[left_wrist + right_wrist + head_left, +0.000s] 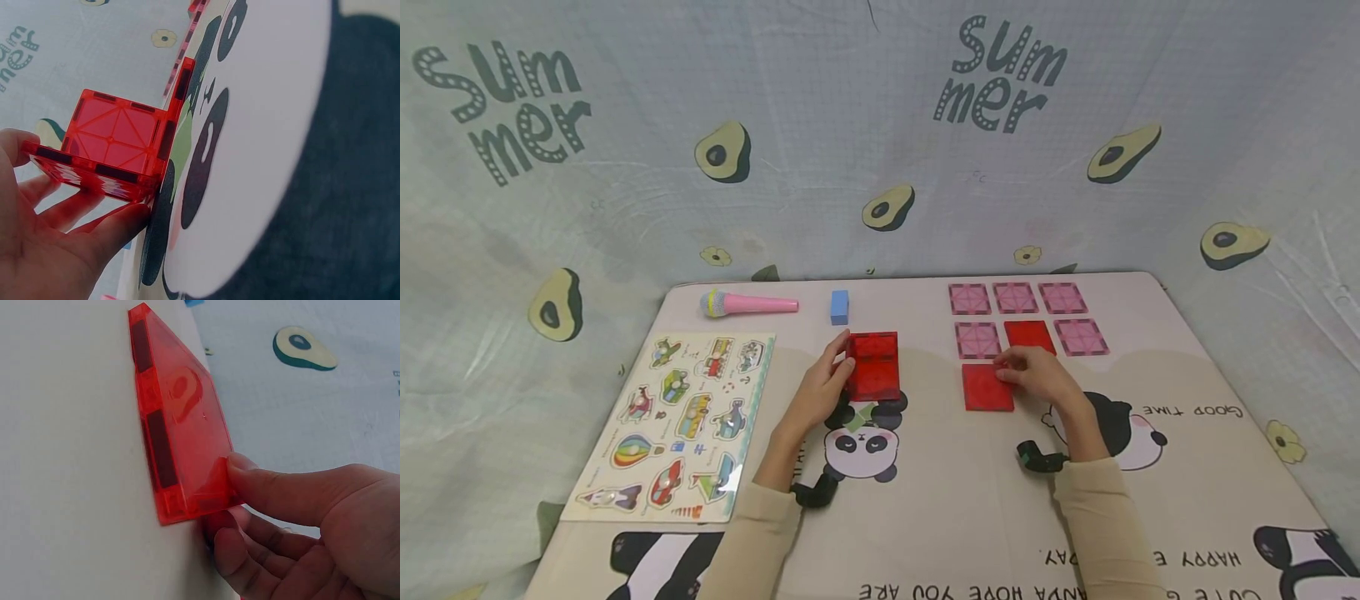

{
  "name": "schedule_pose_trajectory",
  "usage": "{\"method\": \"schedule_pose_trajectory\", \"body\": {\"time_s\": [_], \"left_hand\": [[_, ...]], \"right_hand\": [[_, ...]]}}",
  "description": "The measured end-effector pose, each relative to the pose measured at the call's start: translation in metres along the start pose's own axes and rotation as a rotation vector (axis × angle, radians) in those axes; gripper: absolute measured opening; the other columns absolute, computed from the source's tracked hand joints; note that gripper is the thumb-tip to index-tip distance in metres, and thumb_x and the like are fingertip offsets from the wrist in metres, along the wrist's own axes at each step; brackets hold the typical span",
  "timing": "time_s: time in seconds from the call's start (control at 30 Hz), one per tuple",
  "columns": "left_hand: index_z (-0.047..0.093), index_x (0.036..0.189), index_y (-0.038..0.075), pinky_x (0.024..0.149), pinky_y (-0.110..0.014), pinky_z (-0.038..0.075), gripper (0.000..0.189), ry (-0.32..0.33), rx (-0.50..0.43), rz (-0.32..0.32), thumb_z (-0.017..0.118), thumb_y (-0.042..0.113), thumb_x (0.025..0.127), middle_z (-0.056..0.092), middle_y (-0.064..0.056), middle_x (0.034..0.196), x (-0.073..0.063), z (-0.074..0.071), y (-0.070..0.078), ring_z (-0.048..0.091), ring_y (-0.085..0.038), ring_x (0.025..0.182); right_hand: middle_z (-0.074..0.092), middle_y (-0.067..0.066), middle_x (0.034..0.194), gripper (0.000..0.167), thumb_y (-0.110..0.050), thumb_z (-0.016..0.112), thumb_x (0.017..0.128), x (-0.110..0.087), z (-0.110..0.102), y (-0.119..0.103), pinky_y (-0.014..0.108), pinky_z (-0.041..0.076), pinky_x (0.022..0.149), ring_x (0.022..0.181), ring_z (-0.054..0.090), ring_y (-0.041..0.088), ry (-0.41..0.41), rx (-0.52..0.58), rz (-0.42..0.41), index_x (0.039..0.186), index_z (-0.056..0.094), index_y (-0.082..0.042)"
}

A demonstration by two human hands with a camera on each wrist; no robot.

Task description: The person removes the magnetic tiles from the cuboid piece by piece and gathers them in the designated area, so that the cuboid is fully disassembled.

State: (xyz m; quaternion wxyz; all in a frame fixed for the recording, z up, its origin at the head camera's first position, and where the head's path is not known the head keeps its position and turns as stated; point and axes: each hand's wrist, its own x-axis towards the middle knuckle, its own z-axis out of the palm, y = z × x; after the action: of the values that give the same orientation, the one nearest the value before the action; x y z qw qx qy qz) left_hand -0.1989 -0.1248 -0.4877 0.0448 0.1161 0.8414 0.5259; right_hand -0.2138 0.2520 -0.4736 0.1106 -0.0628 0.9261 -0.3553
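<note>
Red see-through magnetic tiles (874, 377) stand joined mid-table: one flat, one upright at the back, one upright at the left. My left hand (820, 385) grips the left upright tile (94, 169), thumb at its top edge and fingers along its outer side. Further right, my right hand (1041, 375) pinches a loose red square tile (987, 388) by its edge between thumb and fingers. In the right wrist view this red tile (187, 419) is tilted, with dark magnet strips along its side. Another red tile (1028, 335) lies just beyond the right hand.
Several pink square tiles (976, 340) lie in rows at the back right. A blue block (839, 307) and a pink toy microphone (752, 304) are at the back. A picture puzzle board (673, 425) lies at the left on the panda-print table cover (940, 508).
</note>
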Motion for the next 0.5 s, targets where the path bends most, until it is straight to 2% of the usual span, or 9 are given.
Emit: {"method": "schedule_pose_trajectory", "body": {"time_s": [0.5], "left_hand": [[0.025,0.16,0.018,0.111,-0.053,0.044,0.059,0.004,-0.005,-0.02,0.044,0.029,0.105,0.034,-0.01,0.163,-0.0003,0.0001,-0.0001,0.042,-0.041,0.144]], "right_hand": [[0.066,0.014,0.104,0.023,-0.013,0.071,0.092,0.0049,0.0044,0.0025,0.028,0.053,0.076,0.097,0.059,0.028,0.006,-0.036,-0.011,0.113,0.072,-0.003]]}}
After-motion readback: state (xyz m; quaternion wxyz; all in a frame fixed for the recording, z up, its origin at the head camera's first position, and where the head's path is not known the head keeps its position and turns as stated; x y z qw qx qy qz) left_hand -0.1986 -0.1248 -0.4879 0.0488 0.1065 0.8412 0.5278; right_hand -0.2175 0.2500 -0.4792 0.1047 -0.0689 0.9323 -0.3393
